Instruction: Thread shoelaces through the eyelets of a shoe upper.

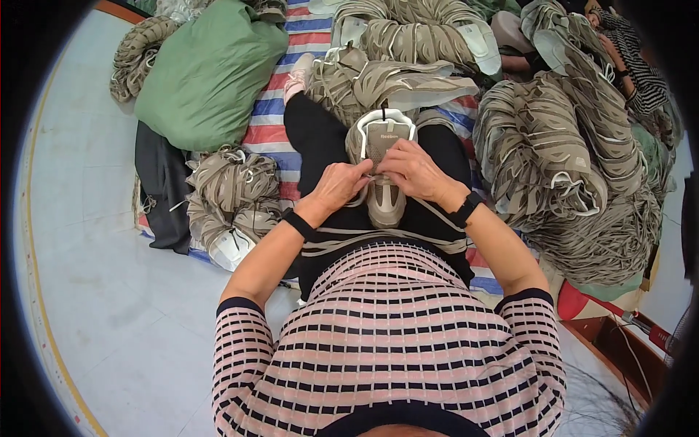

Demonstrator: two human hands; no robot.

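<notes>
A taupe shoe upper (386, 207) with a white-lined collar lies on my lap, its toe pointing toward me. Its tongue (384, 133) stands up between the sides, with a black loop at the top. Over the eyelet area, my left hand (337, 185) pinches a thin pale shoelace at the left side. Close beside it my right hand (415, 171) has its fingers pressed together at the lace rows on the right; the fingertips partly hide the lace. Several loose beige shoelaces (349, 240) lie across my thighs.
Bundles of shoe uppers (408, 42) lie ahead on a striped sheet (266, 134). More bundles (542, 138) and a heap of laces (601, 244) are at the right. A green sack (211, 73) and a smaller bundle (234, 191) are at the left. Another person's arm (617, 62) shows far right.
</notes>
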